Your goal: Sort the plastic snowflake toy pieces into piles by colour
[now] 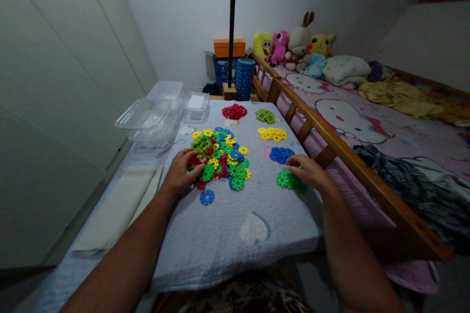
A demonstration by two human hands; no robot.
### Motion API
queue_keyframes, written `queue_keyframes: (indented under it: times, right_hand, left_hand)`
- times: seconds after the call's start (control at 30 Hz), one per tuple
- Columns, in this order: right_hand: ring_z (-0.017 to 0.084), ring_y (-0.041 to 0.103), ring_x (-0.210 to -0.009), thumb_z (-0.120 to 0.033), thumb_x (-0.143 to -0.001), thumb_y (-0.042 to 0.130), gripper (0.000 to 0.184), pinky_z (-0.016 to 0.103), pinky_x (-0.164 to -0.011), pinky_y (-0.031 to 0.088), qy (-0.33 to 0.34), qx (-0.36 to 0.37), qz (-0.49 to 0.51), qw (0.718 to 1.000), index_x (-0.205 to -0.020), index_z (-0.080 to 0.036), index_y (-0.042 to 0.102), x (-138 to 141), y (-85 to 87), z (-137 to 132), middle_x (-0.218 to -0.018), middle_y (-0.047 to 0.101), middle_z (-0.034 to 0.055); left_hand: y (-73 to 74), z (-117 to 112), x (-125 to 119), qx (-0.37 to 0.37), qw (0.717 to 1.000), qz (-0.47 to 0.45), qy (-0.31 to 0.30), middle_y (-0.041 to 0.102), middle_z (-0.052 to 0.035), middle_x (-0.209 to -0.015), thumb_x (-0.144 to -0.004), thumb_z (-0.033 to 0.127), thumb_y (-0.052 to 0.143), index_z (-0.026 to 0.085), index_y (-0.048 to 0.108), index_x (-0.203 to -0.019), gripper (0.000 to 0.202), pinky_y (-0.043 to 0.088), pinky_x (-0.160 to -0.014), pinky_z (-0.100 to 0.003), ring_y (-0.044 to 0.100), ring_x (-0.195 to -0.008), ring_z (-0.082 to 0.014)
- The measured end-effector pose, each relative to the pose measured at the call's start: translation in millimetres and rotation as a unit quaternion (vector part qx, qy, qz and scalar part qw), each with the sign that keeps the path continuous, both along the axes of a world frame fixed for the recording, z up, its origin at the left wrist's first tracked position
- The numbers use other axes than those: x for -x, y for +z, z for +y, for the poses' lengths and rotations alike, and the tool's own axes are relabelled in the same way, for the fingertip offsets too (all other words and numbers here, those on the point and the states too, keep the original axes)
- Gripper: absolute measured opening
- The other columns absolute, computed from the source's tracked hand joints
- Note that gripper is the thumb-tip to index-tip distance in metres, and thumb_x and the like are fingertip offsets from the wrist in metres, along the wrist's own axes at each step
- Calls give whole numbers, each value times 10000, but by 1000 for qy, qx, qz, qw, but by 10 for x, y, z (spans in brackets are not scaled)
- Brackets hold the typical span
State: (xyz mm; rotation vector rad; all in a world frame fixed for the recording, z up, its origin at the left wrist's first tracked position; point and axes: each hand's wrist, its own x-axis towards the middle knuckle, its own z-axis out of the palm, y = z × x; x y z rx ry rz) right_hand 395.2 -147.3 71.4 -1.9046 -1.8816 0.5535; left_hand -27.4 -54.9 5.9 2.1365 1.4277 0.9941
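Note:
My left hand (180,172) rests at the left edge of a mixed pile of snowflake building discs (224,156), its thumb and fingers apart. Red, green, yellow, blue and lime pieces lie jumbled there. One loose blue disc (207,197) lies just in front of the pile. On the right, my right hand (307,170) hovers with fingers slightly parted, over the edge of a green disc pile (288,180) and close to a blue disc pile (282,155); nothing shows in it. Beyond are a yellow disc pile (272,134), a lime pile (265,116) and a red pile (234,111).
Clear plastic containers (147,115) are stacked at the back left, above a folded cream cloth (117,205). A wooden bed rail (312,117) runs along the right side. A black pole (232,24) and a blue foam roller (245,79) stand behind the table.

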Motion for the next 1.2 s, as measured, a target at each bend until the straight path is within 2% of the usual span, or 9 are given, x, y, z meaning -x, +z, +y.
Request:
queue_keyframes:
  times: [0.1, 0.23, 0.33, 0.5, 0.67, 0.77, 0.93, 1.1, 1.2]
  right_hand:
    - [208, 662, -948, -157, -812, 625, 180, 297, -856, 471, 45, -12, -20, 999, -943, -183, 746, 280, 8, 177, -1008, 744, 67]
    - [223, 644, -1087, -140, -868, 591, 252, 338, -1006, 428, 103, -28, -57, 993, -1059, -192, 748, 704, -73, 423, -1136, 746, 82]
    - [241, 610, -1171, -124, -899, 552, 346, 366, -1069, 390, 100, -39, -80, 991, -1188, -202, 725, 978, -189, 584, -1270, 715, 99]
    - [277, 578, -1187, -150, -929, 525, 425, 371, -1024, 400, 76, -45, -103, 991, -1331, -192, 658, 1220, -386, 803, -1377, 662, 121]
    - [249, 595, -1129, -162, -918, 548, 319, 327, -974, 388, 90, -31, -141, 986, -1183, -192, 723, 1240, -450, 996, -1245, 716, 111]
    - [235, 604, -1096, -161, -926, 547, 271, 315, -946, 387, 92, -37, -160, 982, -1106, -185, 748, 1236, -429, 1072, -1184, 730, 116]
    - [229, 627, -1014, -271, -968, 560, 248, 305, -884, 406, 87, -48, -167, 981, -1055, -188, 777, 1209, -369, 1129, -1106, 752, 120]
    - [216, 642, -979, -198, -943, 532, 273, 286, -856, 427, 28, -74, -132, 988, -1003, -159, 796, 1020, -319, 1232, -1065, 758, 130]
    - [200, 656, -917, -184, -911, 524, 278, 276, -824, 441, -29, -84, -91, 992, -953, -163, 798, 811, -292, 1331, -1005, 772, 102]
  left_hand:
    - [11, -5, -3, 3, 1000, 0, 1, 592, -131, -1322, -838, 540, 613, 193, 678, -1165, 481, 429, -1158, -487, 553, -1295, -317]
    - [12, -7, 2, 5, 1000, 1, 3, 581, -129, -1338, -843, 547, 615, 199, 678, -1166, 479, 427, -1163, -483, 550, -1303, -316]
    - [1, -4, 6, 2, 1000, -2, 1, 577, -137, -1335, -845, 550, 614, 189, 679, -1166, 488, 434, -1157, -486, 556, -1295, -317]
    - [-13, 0, 3, -4, 1000, -8, 2, 581, -138, -1319, -846, 537, 622, 188, 683, -1169, 479, 439, -1153, -496, 565, -1284, -316]
    - [-13, -1, 0, 0, 1000, -11, 0, 576, -143, -1327, -847, 534, 625, 186, 684, -1172, 480, 433, -1156, -506, 557, -1298, -322]
    - [-13, 0, -3, 4, 1000, -11, 2, 576, -141, -1331, -846, 548, 624, 188, 683, -1175, 491, 434, -1154, -512, 560, -1291, -322]
    - [-26, 3, -2, 7, 1000, -15, 4, 578, -127, -1333, -840, 546, 630, 201, 685, -1168, 479, 425, -1163, -508, 554, -1301, -317]
    - [-31, 1, 1, 1, 1000, -18, 6, 582, -128, -1330, -833, 528, 639, 208, 691, -1155, 457, 441, -1149, -509, 565, -1289, -318]
    - [-20, -10, -2, -1, 1000, -18, 3, 588, -128, -1318, -846, 525, 631, 205, 687, -1160, 451, 443, -1149, -500, 565, -1289, -315]
